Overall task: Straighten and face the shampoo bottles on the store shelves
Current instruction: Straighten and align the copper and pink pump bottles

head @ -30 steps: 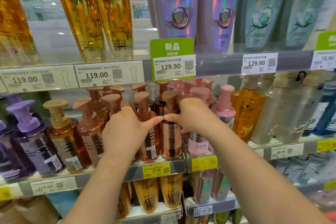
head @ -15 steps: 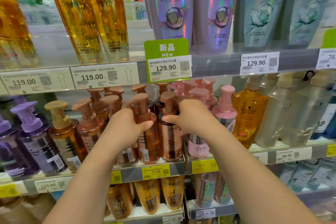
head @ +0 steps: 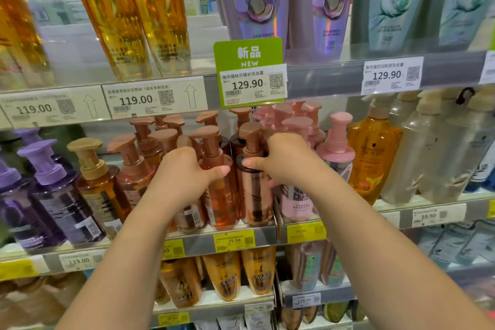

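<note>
**Head view: both hands on the rose-gold pump bottles, middle shelf**

Head camera looks at a packed store shelf (head: 241,242), and much of it is hard to read. The left hand (head: 184,177) wraps around a clear orange pump bottle (head: 222,195), thumb laid across its front; the fingers curl behind and are hidden, as is the lower part of the neighbouring bottle behind the wrist. The right hand (head: 284,161) grips the shoulder of a rose-gold pump bottle (head: 254,193), thumb pressing the front just under the pump collar, fingers out of sight behind it. That bottle stands upright at the shelf edge with its brand lettering facing forward, touching the orange one. A pink pump bottle (head: 337,158) stands just beside the right wrist, its label partly covered by the forearm. Purple bottles (head: 51,195) at far left are blurred and cut by the frame edge. The small yellow price tags below are too smeared to trust.

Compared with half a second ago, the left thumb has slid further across the orange bottle, while the right hand keeps the same grip.
</note>
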Motion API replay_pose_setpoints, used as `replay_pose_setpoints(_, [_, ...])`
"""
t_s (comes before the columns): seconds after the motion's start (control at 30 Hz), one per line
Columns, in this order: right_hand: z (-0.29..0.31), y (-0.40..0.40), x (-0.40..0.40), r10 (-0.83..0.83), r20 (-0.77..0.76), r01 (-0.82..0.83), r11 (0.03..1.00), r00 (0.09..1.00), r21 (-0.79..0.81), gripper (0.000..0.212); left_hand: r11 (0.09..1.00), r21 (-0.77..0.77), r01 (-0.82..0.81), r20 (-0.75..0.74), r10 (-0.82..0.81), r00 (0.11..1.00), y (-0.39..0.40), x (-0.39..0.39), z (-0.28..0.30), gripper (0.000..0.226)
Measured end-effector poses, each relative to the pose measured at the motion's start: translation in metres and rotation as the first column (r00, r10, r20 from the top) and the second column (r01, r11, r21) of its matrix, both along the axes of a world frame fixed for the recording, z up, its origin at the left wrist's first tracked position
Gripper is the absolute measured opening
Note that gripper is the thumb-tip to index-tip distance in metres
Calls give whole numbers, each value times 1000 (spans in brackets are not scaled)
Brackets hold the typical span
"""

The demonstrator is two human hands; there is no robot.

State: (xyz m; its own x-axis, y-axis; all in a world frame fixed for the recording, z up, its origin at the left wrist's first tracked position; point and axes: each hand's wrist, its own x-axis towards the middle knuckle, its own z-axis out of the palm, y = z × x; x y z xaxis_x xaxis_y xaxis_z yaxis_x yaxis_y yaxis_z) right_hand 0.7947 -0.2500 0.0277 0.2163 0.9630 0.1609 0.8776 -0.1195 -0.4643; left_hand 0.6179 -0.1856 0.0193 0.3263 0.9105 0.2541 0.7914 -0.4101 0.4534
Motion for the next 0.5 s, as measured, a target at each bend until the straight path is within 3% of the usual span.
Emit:
replay_pose_setpoints(0.1, [1, 0, 0, -3, -10, 3, 1000, 1000, -4, 40, 994, -94, 60, -31, -63, 998, 2, -4, 5, 47])
replay_pose_setpoints(0.2, [0, -1, -1, -15, -14, 15, 1000, 1000, -8, 40, 981, -172, 92, 88, -77, 993, 0, -4, 3, 36])
replay_pose_setpoints(0.3, [0, -1, -1, -15, -24, 14, 1000, 1000, -8, 40, 999, -48, -7, 157, 15, 987, -7, -1, -4, 48])
replay_pose_setpoints(0.4, [1, -1, -2, -20, -13, 20, 1000, 1000, -17, 43, 994, 71, -78, 101, 71, 992, -13, 3, -11, 63])
replay_pose_setpoints(0.5, [2, -1, -3, -14, -13, 14, 1000, 1000, -16, 44, 990, 132, -50, 62, 42, 997, -9, 3, -14, 62])
